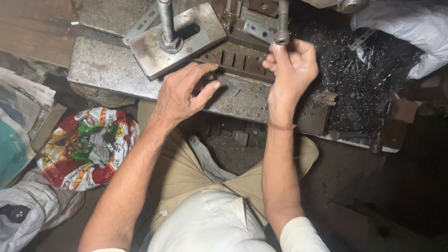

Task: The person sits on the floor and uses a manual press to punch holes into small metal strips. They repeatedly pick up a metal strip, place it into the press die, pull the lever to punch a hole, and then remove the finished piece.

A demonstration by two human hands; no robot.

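grimy metal workbench (107, 65), left hand (184, 93) spread on it, right hand (291, 65) gripping lever handle (283, 23), colourful crumpled packet (86, 147) lower left

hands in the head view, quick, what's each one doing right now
Left hand: open, fingertips resting on the grey metal press bed, holding nothing.
Right hand: closed around the end of the dark metal lever handle.
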